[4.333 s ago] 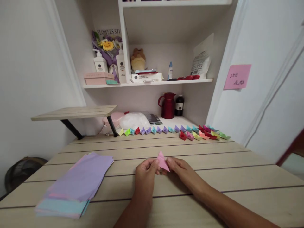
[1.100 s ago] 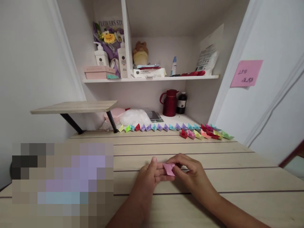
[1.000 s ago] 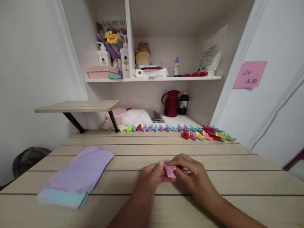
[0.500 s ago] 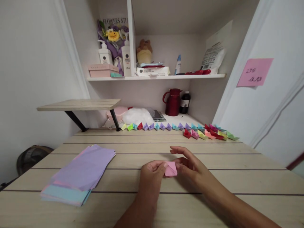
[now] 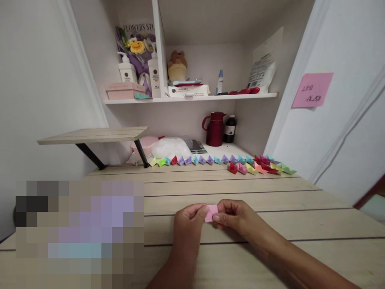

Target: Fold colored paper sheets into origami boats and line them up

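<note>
A small pink folded paper (image 5: 211,212) is held just above the table, with a diagonal crease or flap edge showing on its face. Its left side is pinched between the thumb and fingers of my left hand (image 5: 189,220). My right hand (image 5: 234,214) grips the right side, thumb on the front and fingers curled behind. The back of the paper is hidden by my fingers.
Several folded paper boats (image 5: 210,160) line the back of the slatted table (image 5: 300,220). A blurred-out patch covers the left, where purple and blue sheets (image 5: 117,216) show. Behind stand a small raised shelf (image 5: 96,134), a red jug (image 5: 215,130) and a dark bottle (image 5: 230,129).
My right hand has closed in on the pink paper; its fingers, spread before, now pinch the right side. The view has shifted slightly, and the left area is now blurred out.
</note>
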Motion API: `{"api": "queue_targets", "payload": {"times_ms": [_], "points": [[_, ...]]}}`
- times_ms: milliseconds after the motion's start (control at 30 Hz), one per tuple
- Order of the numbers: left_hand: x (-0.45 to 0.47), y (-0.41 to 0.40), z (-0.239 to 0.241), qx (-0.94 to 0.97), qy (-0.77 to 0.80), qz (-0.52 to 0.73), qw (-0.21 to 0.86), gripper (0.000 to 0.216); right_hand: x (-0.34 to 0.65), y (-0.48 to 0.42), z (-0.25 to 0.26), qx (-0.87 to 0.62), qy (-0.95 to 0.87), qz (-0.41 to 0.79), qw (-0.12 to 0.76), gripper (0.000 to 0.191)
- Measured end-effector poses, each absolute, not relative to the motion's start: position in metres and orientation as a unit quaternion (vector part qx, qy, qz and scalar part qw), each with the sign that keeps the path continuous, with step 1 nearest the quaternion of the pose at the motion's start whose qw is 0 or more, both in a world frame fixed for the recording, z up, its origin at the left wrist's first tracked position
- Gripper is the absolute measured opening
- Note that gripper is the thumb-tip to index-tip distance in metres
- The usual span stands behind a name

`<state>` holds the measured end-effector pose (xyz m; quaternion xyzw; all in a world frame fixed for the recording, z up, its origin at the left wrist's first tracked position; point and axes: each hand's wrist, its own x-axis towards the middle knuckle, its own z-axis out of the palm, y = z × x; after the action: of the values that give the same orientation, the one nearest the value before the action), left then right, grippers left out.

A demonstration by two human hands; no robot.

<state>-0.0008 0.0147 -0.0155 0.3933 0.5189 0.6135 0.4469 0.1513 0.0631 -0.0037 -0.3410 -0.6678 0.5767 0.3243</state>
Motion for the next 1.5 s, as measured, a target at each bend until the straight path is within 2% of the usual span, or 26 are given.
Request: {"api": "queue_targets", "payload": {"times_ms": [233,333,700,867,1033,1133,1300,1500], "points": [[-0.003,0.016,-0.01,0.37,0.468,0.624,0.504,0.042,0.148,0.063,-0.007,-0.373,-0.654,0.553,0.357,0.032],[-0.007,0.015,-0.007,0.334,0.479,0.653,0.482,0.047,0.147,0.061,-0.006,-0.381,-0.663,0.532,0.363,0.029],[-0.007,0.006,-0.005,0.373,0.523,0.62,0.451,0.033,0.146,0.056,-0.005,-0.375,-0.698,0.522,0.316,0.03],[-0.005,0.004,-0.002,0.333,0.519,0.642,0.456,0.036,0.149,0.053,0.01,-0.344,-0.685,0.546,0.338,0.047],[-0.004,0.006,-0.003,0.322,0.512,0.657,0.451,0.034,0.145,0.049,0.008,-0.323,-0.689,0.572,0.305,0.036],[-0.005,0.007,-0.005,0.318,0.506,0.659,0.457,0.034,0.14,0.047,0.003,-0.342,-0.647,0.604,0.316,0.037],[-0.004,0.007,-0.006,0.33,0.441,0.656,0.515,0.034,0.137,0.045,0.009,-0.264,-0.673,0.589,0.361,0.033],[-0.002,0.006,-0.002,0.317,0.368,0.659,0.575,0.035,0.138,0.05,0.009,-0.244,-0.64,0.634,0.359,0.036]]}}
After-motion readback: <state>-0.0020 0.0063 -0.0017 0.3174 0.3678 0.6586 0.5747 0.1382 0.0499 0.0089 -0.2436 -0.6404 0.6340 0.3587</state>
